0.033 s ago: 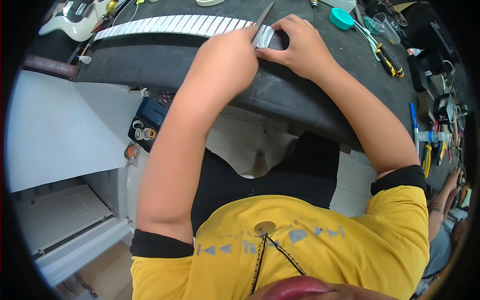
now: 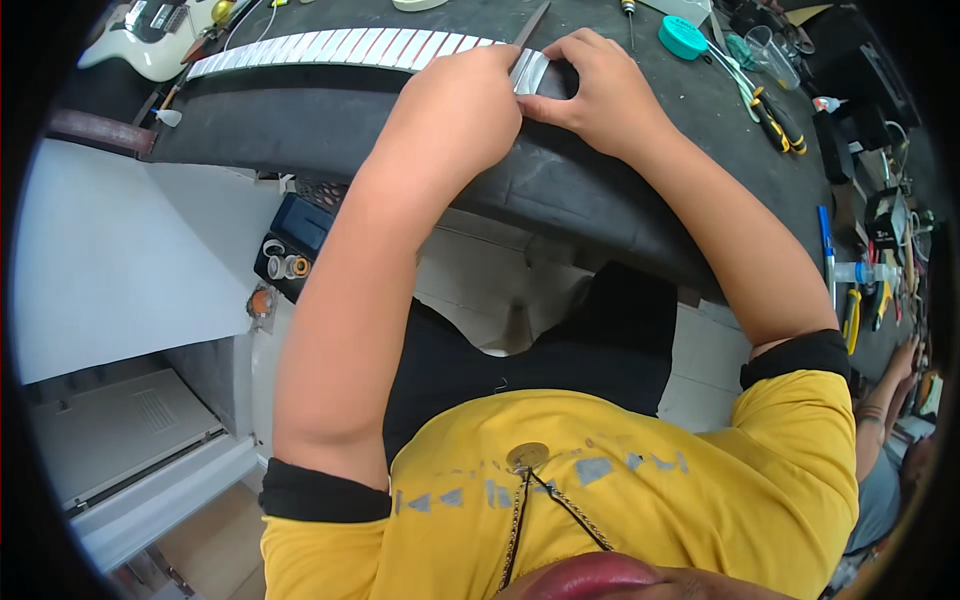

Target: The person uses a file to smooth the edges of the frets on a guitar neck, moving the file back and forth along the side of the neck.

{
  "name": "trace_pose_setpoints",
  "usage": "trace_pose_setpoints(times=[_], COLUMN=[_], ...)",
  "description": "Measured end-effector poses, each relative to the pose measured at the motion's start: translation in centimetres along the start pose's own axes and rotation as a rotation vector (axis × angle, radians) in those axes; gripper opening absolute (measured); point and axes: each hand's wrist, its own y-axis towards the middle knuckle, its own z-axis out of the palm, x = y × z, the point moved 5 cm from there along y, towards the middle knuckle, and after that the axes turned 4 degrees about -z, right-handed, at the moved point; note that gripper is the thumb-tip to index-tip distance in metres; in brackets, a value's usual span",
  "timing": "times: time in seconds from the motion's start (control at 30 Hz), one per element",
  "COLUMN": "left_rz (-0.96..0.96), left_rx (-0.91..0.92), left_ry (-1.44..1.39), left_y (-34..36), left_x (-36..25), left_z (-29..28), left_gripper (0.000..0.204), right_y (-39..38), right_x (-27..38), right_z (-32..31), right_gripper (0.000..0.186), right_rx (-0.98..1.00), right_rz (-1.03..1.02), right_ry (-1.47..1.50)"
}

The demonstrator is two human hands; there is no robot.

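My left hand (image 2: 460, 110) is closed on a thin metal file (image 2: 532, 20), which lies crosswise over the right end of a long guitar-neck-like board (image 2: 360, 48) covered in white strips with thin red lines. The fingers' undersides are hidden. Beside it, my right hand (image 2: 600, 100) grips that end around a silvery section (image 2: 533, 72), thumb on the near side and index finger on the far side. Both hands are at the dark padded edge of the workbench (image 2: 280, 130).
A white guitar body (image 2: 145, 45) lies top left; a teal tub (image 2: 683, 37), screwdriver (image 2: 628, 10) and pliers (image 2: 778, 125) top right. Tools crowd the right side, where a co-worker's arm (image 2: 875, 400) shows. A black case with rolls (image 2: 288, 262) sits below the bench's left part.
My left hand and the file have shifted slightly to the right along the board's end. My right hand holds the same place.
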Motion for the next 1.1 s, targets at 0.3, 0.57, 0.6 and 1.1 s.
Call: trace_pose_setpoints(times=[0.3, 0.57, 0.6, 1.1], left_rz=[-0.006, 0.135, 0.144, 0.025], left_rx=[-0.097, -0.073, -0.065, 0.039], left_ry=[-0.002, -0.023, -0.028, -0.049], left_y=[-14.9, 1.3, 0.4, 2.6], left_x=[1.6, 1.4, 1.1, 1.2], left_z=[1.3, 0.6, 0.9, 1.0], left_gripper=[0.049, 0.039, 0.039, 0.042], right_y=[-0.7, 0.2, -0.1, 0.3], right_x=[-0.5, 0.2, -0.4, 0.5], right_z=[-1.1, -0.2, -0.5, -0.8], right_gripper=[0.07, 0.07, 0.07, 0.068], right_rx=[0.024, -0.007, -0.004, 0.026], right_rz=[0.045, -0.026, -0.017, 0.006], right_ry=[-0.006, 0.007, -0.001, 0.005])
